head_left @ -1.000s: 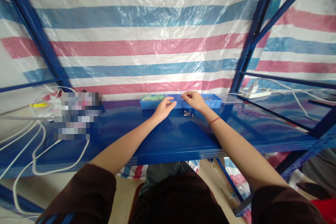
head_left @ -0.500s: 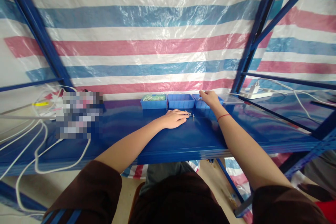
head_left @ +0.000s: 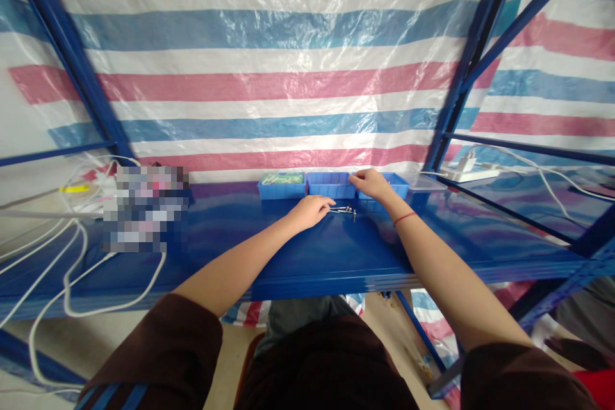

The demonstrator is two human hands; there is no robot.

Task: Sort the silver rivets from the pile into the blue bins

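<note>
My left hand (head_left: 311,211) is low over the blue tabletop, its fingertips closed at the near end of a thin, silvery rod-like piece. That piece points right into a few small metal parts (head_left: 348,210), which look like screws but are too small to name surely. My right hand (head_left: 372,183) is above the gap between the middle blue bin (head_left: 330,190) and the right blue bin (head_left: 396,189). Its fingers are pinched together; whatever is between them cannot be made out. The right bin is partly covered by this hand.
A left blue bin (head_left: 282,190) holds pale green and whitish pieces. A clear flat lid (head_left: 425,182) lies at the right, near a white power strip (head_left: 468,172). White cables (head_left: 81,250) and a blurred-out pile are at the left. Blue posts frame the table (head_left: 307,262).
My left hand came down from beside the bins onto the small metal parts, then drew slightly back left. My right hand went over to the right bin, then shifted back left.
</note>
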